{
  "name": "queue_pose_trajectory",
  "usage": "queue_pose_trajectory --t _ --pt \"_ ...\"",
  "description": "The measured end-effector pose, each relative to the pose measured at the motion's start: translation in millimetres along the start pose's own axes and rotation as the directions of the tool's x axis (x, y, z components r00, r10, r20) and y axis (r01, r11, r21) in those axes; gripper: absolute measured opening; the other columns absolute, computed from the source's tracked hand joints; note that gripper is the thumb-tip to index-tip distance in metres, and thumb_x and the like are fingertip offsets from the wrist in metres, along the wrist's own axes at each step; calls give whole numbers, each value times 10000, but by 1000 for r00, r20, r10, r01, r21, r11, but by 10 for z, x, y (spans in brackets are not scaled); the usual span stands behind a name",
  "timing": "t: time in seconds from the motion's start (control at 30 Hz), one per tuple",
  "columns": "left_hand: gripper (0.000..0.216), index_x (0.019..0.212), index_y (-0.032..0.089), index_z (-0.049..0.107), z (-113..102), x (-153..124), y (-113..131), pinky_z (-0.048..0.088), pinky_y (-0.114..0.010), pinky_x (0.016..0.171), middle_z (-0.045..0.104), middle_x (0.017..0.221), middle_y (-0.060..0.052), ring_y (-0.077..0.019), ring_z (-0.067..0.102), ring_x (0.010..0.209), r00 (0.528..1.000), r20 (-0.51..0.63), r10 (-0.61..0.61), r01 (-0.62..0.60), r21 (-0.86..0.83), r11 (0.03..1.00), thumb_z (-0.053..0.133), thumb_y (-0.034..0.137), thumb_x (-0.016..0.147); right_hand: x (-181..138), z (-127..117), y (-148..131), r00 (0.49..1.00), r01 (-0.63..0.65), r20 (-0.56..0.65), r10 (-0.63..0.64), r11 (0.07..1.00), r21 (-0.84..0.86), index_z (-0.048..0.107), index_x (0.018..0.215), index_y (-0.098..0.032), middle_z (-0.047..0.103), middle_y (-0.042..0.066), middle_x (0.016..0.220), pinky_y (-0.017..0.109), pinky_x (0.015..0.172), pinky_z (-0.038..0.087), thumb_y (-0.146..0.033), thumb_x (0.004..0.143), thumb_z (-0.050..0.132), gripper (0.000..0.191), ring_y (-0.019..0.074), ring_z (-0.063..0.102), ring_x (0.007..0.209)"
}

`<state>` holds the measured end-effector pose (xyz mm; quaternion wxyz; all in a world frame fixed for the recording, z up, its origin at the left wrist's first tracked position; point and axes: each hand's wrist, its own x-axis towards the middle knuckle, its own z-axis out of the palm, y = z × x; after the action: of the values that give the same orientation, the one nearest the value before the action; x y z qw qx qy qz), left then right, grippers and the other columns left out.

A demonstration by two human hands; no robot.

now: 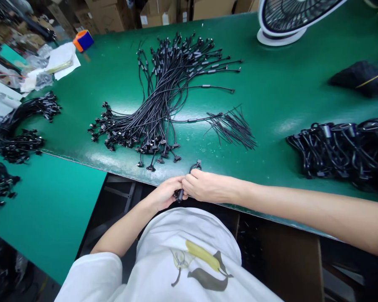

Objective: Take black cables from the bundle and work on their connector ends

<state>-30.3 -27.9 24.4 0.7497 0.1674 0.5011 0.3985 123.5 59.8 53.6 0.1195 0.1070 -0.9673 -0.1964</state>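
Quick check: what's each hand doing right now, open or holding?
Left hand: closed, holding a black cable.
Right hand: closed, apparently holding the same cable.

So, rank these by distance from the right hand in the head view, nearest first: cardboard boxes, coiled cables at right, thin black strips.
1. Thin black strips: ahead and right of the right hand.
2. Coiled cables: farther right.
3. Cardboard boxes: beyond the table.
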Motion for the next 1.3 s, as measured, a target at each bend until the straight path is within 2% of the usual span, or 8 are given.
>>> queue_pose_trajectory --t 0.43,0.6,0.7,0.77,0.9,1.07,1.17,1.3 --pt "218 917 163 695 246 295 31 431 -267 835 685 861 -39 -174 615 898 906 -274 322 -381 -199 903 682 254 720 -29 173 38 846 -529 49 531 825 197 591 750 -156 552 46 664 302 549 275 -72 861 421 220 163 472 595" --pt "155 959 220 706 120 228 184 388 -347 987 650 1048 -60 -207 557 1047 624 -90 776 -728 293 619 624 263 835 -47 199 117 490 -655 395 777 30 755 565 750 -189 566 9 658 259 563 359 -372 951 385 326 136 490 564" --pt "219 894 224 733 38 95 263 384 -373 977 646 978 -82 -218 537 1012 554 204 807 -716 611 337 516 247 910 -109 262 68 500 -422 576 647 -399 814 510 706 -200 434 -42 556 251 481 326 -516 897 459 372 108 385 466" --pt "296 852 236 743 30 27 243 386 -382 945 646 955 -84 -218 529 976 573 343 744 -686 697 207 456 212 922 -155 293 46 505 -354 596 624 -481 802 512 716 -198 420 -46 561 244 452 295 -537 878 487 376 100 357 462" --pt "295 883 253 748 101 11 84 312 -444 993 668 1002 -83 -240 514 1003 660 416 625 -603 790 111 463 176 877 -206 179 50 448 -516 375 811 -108 850 522 706 -190 511 -5 637 252 515 330 -395 953 425 335 115 425 540" --pt "425 1025 161 710 93 98 76 433 -339 801 637 873 -86 -200 539 828 892 179 415 -450 419 788 364 396 948 -152 -55 -53 746 -505 -181 641 721 475 583 747 -175 525 20 635 280 601 316 -172 959 409 274 139 429 603" --pt "443 1056 152 707 31 71 163 427 -301 758 613 943 -89 -185 528 834 882 108 459 -470 262 843 405 455 940 -108 -16 -110 784 -477 -174 596 757 446 583 760 -169 558 27 664 273 619 328 -165 965 403 273 140 451 617" --pt "314 1032 186 738 22 -64 114 419 -311 837 568 949 -82 -198 522 908 700 145 700 -663 497 560 508 357 904 -98 117 -32 652 -567 20 758 469 677 517 709 -181 538 -2 665 223 592 346 -217 997 380 321 109 487 605"
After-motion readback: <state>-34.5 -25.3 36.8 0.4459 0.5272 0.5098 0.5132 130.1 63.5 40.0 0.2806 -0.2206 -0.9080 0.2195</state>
